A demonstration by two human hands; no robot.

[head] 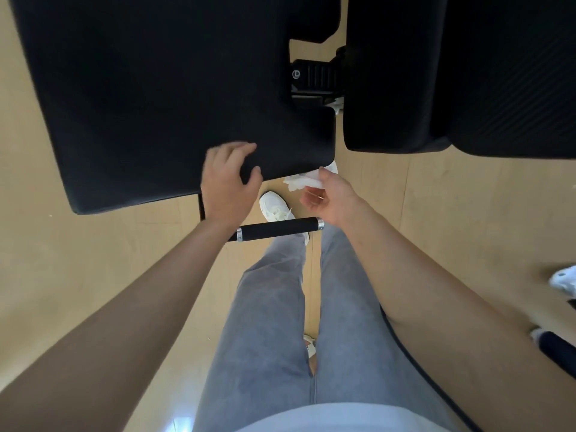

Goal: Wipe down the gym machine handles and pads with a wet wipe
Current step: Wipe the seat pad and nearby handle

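A large black seat pad [156, 95] fills the upper left. My left hand [229, 179] grips its near edge, fingers on top and thumb curled against the rim. My right hand [330, 198] pinches a crumpled white wet wipe [302, 180] just below the pad's near right corner, palm turned up. A second black pad [396, 88] stands to the right. A black foam handle [277, 229] with chrome end caps runs across below both hands, partly hidden by my left wrist.
A black metal bracket [314, 79] joins the two pads. My grey-trousered legs and a white shoe [276, 207] stand on the tan floor under the handle. Another person's white shoe [564, 280] shows at the right edge.
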